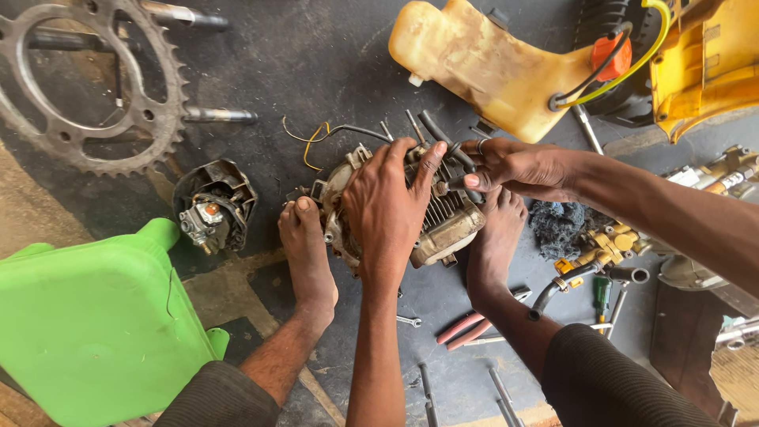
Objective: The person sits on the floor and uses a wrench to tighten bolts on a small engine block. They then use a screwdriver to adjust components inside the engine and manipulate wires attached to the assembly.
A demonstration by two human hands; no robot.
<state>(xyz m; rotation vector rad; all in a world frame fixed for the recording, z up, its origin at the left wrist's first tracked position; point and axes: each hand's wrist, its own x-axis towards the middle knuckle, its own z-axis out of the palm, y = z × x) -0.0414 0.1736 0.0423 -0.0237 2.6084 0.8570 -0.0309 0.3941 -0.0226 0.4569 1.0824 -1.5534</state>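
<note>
A small grimy engine block (447, 225) with cooling fins sits on the dark floor, clamped between my two bare feet (307, 253). My left hand (389, 209) lies spread over its top, fingers pressing down on the casing. My right hand (514, 168) reaches in from the right and pinches a black rubber hose (447, 144) at the engine's upper right side. Loose yellow and black wires (316, 136) trail from the engine's upper left.
A large toothed sprocket (95, 87) lies top left, a green plastic container (95, 316) bottom left, a small carburettor part (213, 207) beside it. A yellowed fuel tank (482, 67) is at the top, pliers (470, 326), wrenches and brass fittings (609, 245) on the right.
</note>
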